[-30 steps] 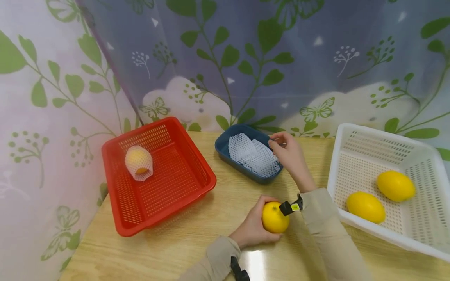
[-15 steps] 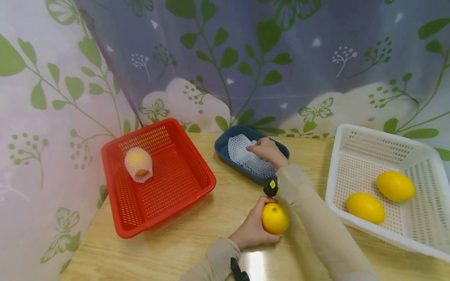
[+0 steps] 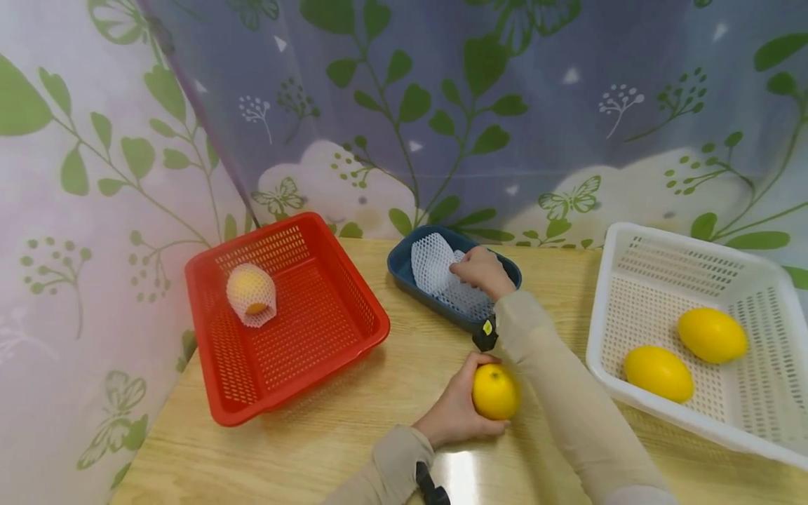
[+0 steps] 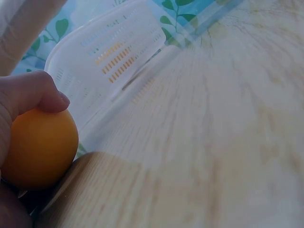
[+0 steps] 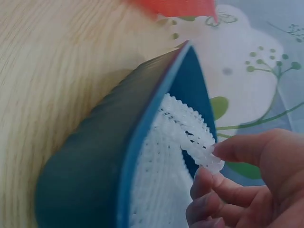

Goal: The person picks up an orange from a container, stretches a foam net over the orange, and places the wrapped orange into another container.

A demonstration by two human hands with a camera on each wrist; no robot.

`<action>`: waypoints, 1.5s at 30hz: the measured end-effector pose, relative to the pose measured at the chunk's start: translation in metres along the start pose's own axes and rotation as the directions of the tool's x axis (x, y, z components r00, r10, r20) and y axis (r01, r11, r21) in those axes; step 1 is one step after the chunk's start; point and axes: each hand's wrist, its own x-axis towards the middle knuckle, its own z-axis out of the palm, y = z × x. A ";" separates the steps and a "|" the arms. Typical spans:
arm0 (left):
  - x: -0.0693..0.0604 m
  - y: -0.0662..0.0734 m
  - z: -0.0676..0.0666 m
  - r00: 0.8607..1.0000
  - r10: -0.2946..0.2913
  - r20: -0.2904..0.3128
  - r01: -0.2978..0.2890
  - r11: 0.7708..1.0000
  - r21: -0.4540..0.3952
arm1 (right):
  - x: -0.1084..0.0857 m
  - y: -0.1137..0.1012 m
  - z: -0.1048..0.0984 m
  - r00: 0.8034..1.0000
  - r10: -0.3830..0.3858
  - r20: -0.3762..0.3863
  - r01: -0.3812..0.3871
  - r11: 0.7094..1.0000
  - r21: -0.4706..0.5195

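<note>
My left hand [image 3: 456,408] grips a yellow lemon [image 3: 495,393] just above the wooden table; in the left wrist view the thumb lies over the top of the lemon [image 4: 45,147]. Over the blue tray [image 3: 399,268], my right hand [image 3: 486,270] reaches in among the white foam nets [image 3: 432,265]. Seen from the right wrist, its thumb and fingertips pinch the edge of one foam net [image 5: 190,128], which is partly lifted near the tray wall [image 5: 95,152]. The lower part of that net is hidden behind the tray's wall.
At the left stands a red basket [image 3: 315,379] with a net-wrapped yellow fruit [image 3: 250,291] inside. A white basket [image 3: 596,330] on the right holds two lemons [image 3: 712,335]. A patterned curtain [image 3: 442,161] hangs behind the table [image 3: 353,421].
My right hand has moved left and down from the tray's right edge onto the foam nets, and now pinches one. The left hand stays in place with the lemon.
</note>
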 end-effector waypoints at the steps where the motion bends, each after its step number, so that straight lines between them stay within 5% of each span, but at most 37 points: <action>1: 0.000 0.000 0.000 1.000 0.000 -0.003 0.000 1.000 0.002 | -0.001 -0.001 -0.001 1.000 -0.012 -0.002 0.012 1.000 0.018; 8: -0.001 0.001 -0.001 1.000 0.001 -0.008 -0.001 1.000 0.005 | -0.016 -0.008 -0.013 0.996 -0.072 -0.046 0.077 0.990 0.115; 16: -0.001 0.002 0.001 1.000 0.004 -0.011 -0.003 1.000 0.015 | -0.033 -0.015 -0.026 0.997 -0.049 -0.067 0.060 0.983 0.174; 32: 0.000 0.000 0.001 1.000 -0.007 -0.002 0.007 1.000 -0.011 | -0.063 -0.015 -0.051 0.981 -0.096 -0.167 0.142 0.948 0.286; 41: 0.000 0.002 0.001 1.000 -0.027 -0.005 0.027 0.999 -0.021 | -0.092 -0.009 -0.056 0.960 -0.140 -0.244 0.231 0.888 0.399; 45: -0.001 0.002 0.001 0.999 -0.032 -0.011 0.031 0.999 -0.010 | -0.107 -0.003 -0.054 0.942 -0.173 -0.289 0.296 0.832 0.468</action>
